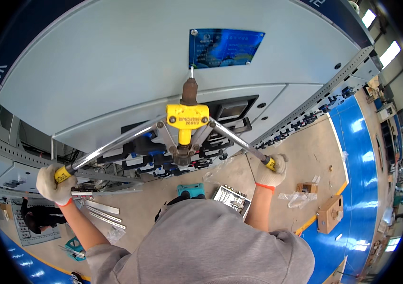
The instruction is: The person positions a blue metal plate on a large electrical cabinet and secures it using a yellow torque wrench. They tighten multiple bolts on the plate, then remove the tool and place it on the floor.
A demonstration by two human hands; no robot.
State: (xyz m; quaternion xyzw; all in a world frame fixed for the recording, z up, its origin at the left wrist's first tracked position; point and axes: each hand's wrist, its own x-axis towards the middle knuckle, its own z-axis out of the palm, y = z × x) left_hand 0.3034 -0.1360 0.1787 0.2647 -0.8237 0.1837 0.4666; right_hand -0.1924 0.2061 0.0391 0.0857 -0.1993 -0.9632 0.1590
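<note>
A yellow two-arm hand riveter points at the pale grey cabinet panel. Its brown nose carries a thin metal pin, which meets the lower left corner of a shiny blue nameplate. Round fasteners show at the plate's other corners. My gloved left hand is wrapped round the yellow grip of one long lever. Round the opposite lever's grip, my gloved right hand is closed too. The two levers are spread wide apart. How the pin sits in the plate's corner is too small to tell.
Below the panel are several black cabinet handles. A teal case and an open box of small parts are on the floor near me. Another person is at the lower left. A cardboard box stands at right.
</note>
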